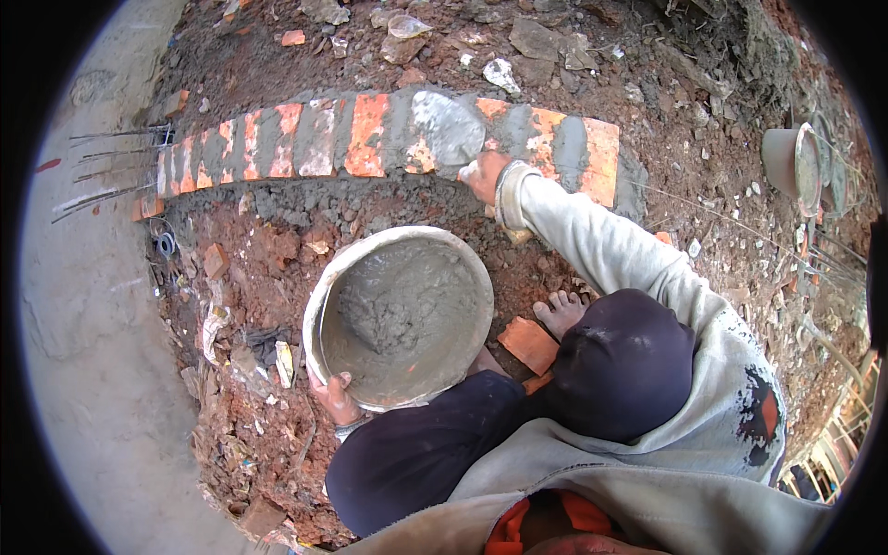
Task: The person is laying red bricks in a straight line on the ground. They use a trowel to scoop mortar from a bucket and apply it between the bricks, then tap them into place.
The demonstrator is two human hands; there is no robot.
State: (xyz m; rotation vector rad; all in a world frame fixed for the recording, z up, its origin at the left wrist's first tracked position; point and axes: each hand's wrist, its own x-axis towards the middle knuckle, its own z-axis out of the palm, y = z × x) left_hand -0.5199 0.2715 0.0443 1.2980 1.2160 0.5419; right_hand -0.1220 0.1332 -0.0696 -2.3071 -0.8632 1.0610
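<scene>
My right hand is closed round the handle of a trowel. Its grey, mortar-smeared blade lies flat over the top of a curved row of orange bricks, with wet grey mortar in the joints between them. Nearer to me, a round pale basin is tilted toward the wall and holds a good load of wet mortar. At its lower left, my left hand grips the rim, thumb over the edge and the other fingers mostly hidden behind it.
A loose brick lies by my bare foot. Thin steel rods jut from the wall's left end over a concrete strip. A bucket stands at far right. A taut string runs right across rubble-strewn soil.
</scene>
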